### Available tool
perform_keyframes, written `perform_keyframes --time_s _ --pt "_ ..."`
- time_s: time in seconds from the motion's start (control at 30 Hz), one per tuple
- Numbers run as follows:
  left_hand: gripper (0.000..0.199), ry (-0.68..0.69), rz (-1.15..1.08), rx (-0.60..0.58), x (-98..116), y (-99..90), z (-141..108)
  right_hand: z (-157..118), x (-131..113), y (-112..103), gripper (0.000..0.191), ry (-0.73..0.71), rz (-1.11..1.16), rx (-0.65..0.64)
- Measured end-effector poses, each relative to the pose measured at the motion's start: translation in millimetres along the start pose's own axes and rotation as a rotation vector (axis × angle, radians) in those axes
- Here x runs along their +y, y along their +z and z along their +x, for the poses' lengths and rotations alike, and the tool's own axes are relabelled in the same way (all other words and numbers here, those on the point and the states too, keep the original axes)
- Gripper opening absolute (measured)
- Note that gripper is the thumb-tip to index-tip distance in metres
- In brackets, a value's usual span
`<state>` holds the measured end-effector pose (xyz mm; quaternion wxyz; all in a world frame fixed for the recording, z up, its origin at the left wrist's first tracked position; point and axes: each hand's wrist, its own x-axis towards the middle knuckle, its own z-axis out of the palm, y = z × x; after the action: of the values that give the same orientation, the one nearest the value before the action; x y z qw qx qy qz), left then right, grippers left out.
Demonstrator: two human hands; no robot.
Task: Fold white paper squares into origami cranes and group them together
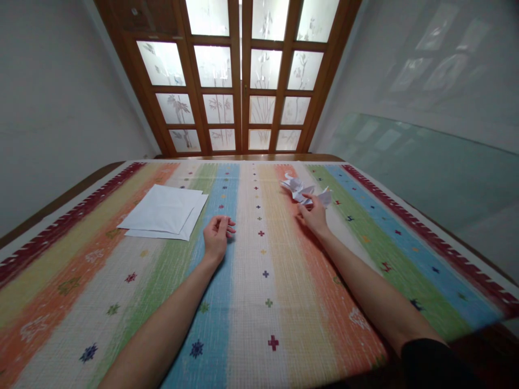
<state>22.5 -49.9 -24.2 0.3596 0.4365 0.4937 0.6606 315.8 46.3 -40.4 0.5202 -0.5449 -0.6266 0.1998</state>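
Paper figures at right hand, far tablecloth edge beyond.

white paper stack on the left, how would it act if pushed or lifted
The white paper stack looks thin, so it will probably bend if lifted. Its top layer sits askew over the layer below, so pushing may separate them. Lying flat, it seems unlikely to roll or tip.

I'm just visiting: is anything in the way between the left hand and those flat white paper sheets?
Nothing visible: only the striped tablecloth shows between the left hand and the white paper sheets to its left. The folded paper pieces are off on the other side, by the right hand.
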Motion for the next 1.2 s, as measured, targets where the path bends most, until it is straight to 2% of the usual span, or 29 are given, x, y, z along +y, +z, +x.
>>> perform_keyframes --time_s 0.07,0.17,0.27,0.33,0.4,0.47,0.53,0.6,0.7,0.8,0.87,0.93,1.0,1.03,1.2 --pt "0.033 0.046 0.08 0.064 1 -1.2 3 -5 -2 4 0.042 -0.023 -0.042 0.042" --pt "0.025 0.12 0.315 0.158 7 -11.8 16 -15 -8 7 0.036 -0.091 -0.077 -0.025" --pt "0.024 0.253 0.708 0.182 16 -39.3 34 -26 -15 4 0.034 -0.181 -0.117 -0.12" --pt "0.032 0.286 0.998 0.167 20 -65.4 45 -33 -18 0 0.032 -0.261 -0.149 -0.166" --pt "0.05 0.227 1.282 0.135 22 -91.9 52 -40 -21 -5 0.029 -0.338 -0.19 -0.2" --pt "0.066 0.075 1.516 0.032 21 -113.3 54 -46 -24 -8 0.028 -0.378 -0.23 -0.232" --pt "0.065 -0.009 1.645 -0.106 19 -126.1 54 -52 -27 -9 0.027 -0.388 -0.251 -0.274" --pt "0.057 -0.001 1.72 -0.203 18 -130.7 52 -57 -30 -8 0.028 -0.402 -0.253 -0.331" --pt "0.046 0.028 1.784 -0.268 20 -128.6 52 -63 -34 -7 0.029 -0.435 -0.255 -0.408" --pt "0.039 -0.003 1.829 -0.298 31 -122.5 55 -67 -37 -6 0.027 -0.468 -0.273 -0.44" --pt "0.038 0.01 1.854 -0.276 43 -115.9 57 -69 -39 -6 0.027 -0.488 -0.276 -0.435" --pt "0.037 0.052 1.852 -0.185 55 -104.7 57 -71 -41 -6 0.028 -0.511 -0.287 -0.394" --pt "0.036 0.185 1.802 -0.111 65 -87.5 50 -75 -45 -3 0.032 -0.545 -0.311 -0.333" --pt "0.035 0.262 1.765 -0.116 69 -76.6 43 -77 -47 -1 0.035 -0.565 -0.326 -0.307" --pt "0.03 0.727 1.517 -0.487 62 -12.1 -20 -92 -60 15 0.052 -0.743 -0.368 -0.223"
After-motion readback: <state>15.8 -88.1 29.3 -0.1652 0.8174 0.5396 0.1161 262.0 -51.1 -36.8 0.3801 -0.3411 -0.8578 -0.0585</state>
